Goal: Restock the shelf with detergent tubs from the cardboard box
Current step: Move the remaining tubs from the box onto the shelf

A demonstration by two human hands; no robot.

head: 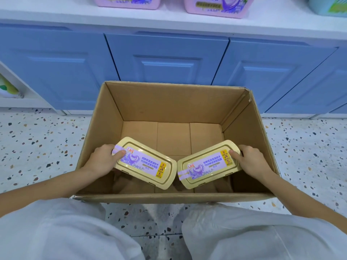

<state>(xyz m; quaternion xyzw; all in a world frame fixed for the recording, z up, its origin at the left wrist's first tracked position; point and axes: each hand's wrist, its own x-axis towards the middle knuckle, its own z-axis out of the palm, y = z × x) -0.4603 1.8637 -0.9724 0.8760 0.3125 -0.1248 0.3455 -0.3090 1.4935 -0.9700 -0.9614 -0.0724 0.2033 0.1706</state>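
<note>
An open cardboard box point(105, 117) stands on the floor in front of me. Inside it, near the front wall, are two cream-yellow detergent tubs with purple labels. My left hand point(102, 159) grips the outer end of the left tub point(144, 164), thumb on its lid. The right tub point(208, 165) is held the same way at its outer end by my right hand point(250, 160). The tubs' inner ends nearly meet in the middle. Their lower parts are hidden under their lids. The rest of the box floor is bare cardboard.
A white shelf point(169, 23) runs along the top, above blue cabinet doors point(167, 59). On it stand two pink detergent tubs point(217, 6) and a teal tub point(328, 6) at the right. My knees in white trousers point(75, 231) are just before the box. The floor is speckled terrazzo.
</note>
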